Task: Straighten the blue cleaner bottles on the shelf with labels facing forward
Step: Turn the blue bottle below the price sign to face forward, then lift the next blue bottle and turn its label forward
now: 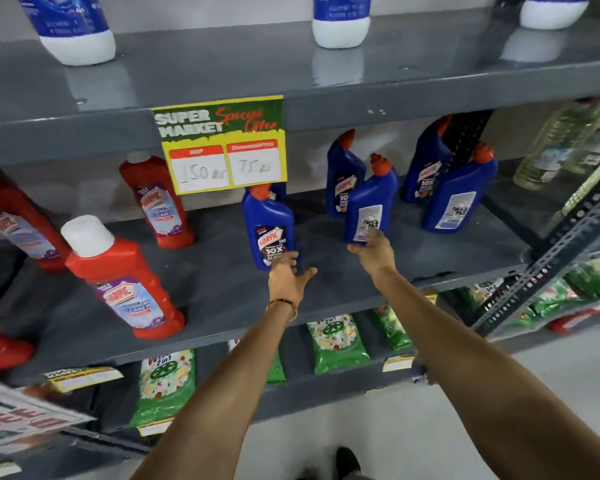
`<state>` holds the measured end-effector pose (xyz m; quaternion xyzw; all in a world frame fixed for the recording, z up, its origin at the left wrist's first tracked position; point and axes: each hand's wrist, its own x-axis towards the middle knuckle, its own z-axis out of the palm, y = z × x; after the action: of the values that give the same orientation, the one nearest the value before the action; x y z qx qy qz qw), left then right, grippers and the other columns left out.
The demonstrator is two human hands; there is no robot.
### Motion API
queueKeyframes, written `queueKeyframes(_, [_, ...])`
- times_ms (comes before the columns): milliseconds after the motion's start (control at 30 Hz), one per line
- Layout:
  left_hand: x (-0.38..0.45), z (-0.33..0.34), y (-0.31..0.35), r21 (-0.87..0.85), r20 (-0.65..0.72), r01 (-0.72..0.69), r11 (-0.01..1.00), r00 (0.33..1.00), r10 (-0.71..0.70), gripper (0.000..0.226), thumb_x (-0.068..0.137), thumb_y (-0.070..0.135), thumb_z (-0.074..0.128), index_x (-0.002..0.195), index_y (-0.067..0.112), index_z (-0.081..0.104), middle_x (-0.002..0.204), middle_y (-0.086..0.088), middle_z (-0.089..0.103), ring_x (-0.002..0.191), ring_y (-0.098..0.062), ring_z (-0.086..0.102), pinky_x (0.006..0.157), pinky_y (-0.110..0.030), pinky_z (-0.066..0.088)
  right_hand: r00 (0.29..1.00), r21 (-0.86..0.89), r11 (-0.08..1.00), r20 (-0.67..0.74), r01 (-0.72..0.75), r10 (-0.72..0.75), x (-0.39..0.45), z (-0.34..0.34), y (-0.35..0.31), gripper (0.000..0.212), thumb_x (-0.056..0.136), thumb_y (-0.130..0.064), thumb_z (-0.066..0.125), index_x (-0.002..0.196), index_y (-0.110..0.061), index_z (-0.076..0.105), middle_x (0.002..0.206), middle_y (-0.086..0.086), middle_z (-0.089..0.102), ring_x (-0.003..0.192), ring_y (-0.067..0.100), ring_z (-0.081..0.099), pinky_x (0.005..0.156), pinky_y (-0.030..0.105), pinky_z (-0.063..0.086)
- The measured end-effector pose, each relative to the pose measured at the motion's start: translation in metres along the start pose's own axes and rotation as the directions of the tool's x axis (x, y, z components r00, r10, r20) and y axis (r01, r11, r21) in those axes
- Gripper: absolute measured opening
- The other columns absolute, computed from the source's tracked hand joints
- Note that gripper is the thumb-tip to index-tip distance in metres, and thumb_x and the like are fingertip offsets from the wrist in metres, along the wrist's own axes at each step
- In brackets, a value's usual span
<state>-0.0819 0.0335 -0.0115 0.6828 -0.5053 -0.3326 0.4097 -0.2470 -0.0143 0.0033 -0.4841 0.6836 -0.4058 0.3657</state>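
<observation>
Blue plastic cleaner bottles with orange-red angled caps stand on the middle grey metal shelf point(222, 289). The right hand point(373, 252) pinches the base of one blue bottle point(369, 202) between thumb and fingers; this bottle shows its white back label to the aisle, long axis near upright, leaning slightly right. The left hand point(288, 275), its grip loosely spread, touches the foot of a second blue bottle point(269, 226) whose front label already faces forward. Step in hand, by judgement: turning the reversed bottle. The next move calls for a half-turn about its upright axis. Another reversed blue bottle point(459, 192) waits at right.
</observation>
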Motion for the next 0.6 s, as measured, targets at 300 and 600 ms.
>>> queueKeyframes(300, [0.033,0.07,0.049,-0.092,0.043,-0.005,0.996,0.999,0.009,0.056,0.072,0.016,0.075,0.122,0.006,0.052,0.121,-0.017,0.058,0.099,-0.027,0.061,0.085,-0.033,0.049,0.99,-0.01,0.99,0.037,-0.139,0.139,0.052,-0.067,0.019,0.073,0.079,-0.017,0.071,0.14,-0.006,0.033,0.141,0.015,0.047,0.127,0.028,0.047,0.101,0.035,0.04])
queueKeyframes(600, [0.084,0.105,0.073,-0.03,0.192,-0.05,0.998,0.98,0.055,0.074,0.059,-0.002,0.081,0.124,0.004,0.046,0.128,-0.017,0.057,0.116,-0.03,0.054,0.1,-0.045,0.045,0.884,0.06,0.998,0.466,0.023,-0.048,0.115,-0.086,0.003,0.076,0.069,-0.003,0.077,0.135,-0.001,0.039,0.136,0.017,0.053,0.117,0.026,0.056,0.094,0.035,0.049])
